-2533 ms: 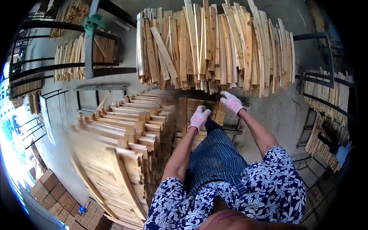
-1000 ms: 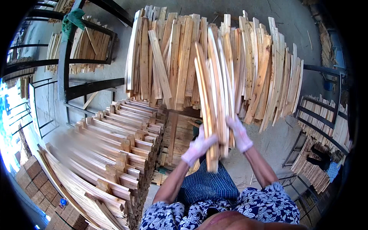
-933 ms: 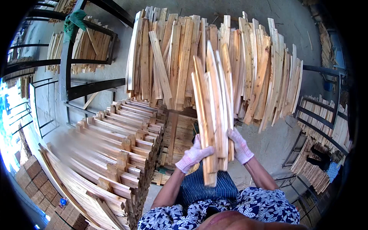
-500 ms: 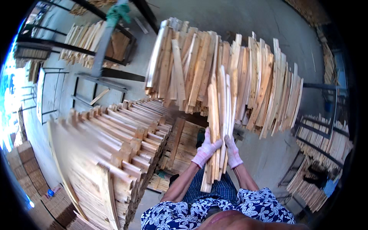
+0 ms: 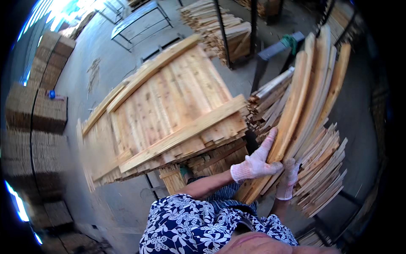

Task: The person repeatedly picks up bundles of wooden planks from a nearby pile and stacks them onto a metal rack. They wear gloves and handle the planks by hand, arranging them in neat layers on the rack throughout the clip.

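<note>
A bundle of several long wooden slats (image 5: 296, 106) slants up to the right from my lap. My left hand (image 5: 257, 163), in a pale knitted glove, grips the bundle's left side low down, one finger stretched along the wood. On the other side my right hand (image 5: 288, 180), gloved alike, clasps the slats; its fingers are partly hidden. Beyond and to the right of the bundle lies a pile of loose slats (image 5: 323, 169). To my left, a stack of slatted wooden panels (image 5: 173, 91) carries crosswise battens on top.
Strapped stacks of wood (image 5: 46, 110) stand along the left side, with a small blue object (image 5: 52, 94) on them. A metal-framed table (image 5: 137, 19) is at the back. A metal post with green cloth (image 5: 289, 41) rises behind the slats. More wood (image 5: 211, 25) lies at the far side.
My view has swung left, bringing the panel stack toward the middle. The slats, still in both hands, have gone from nearly upright to leaning right and appear nearer.
</note>
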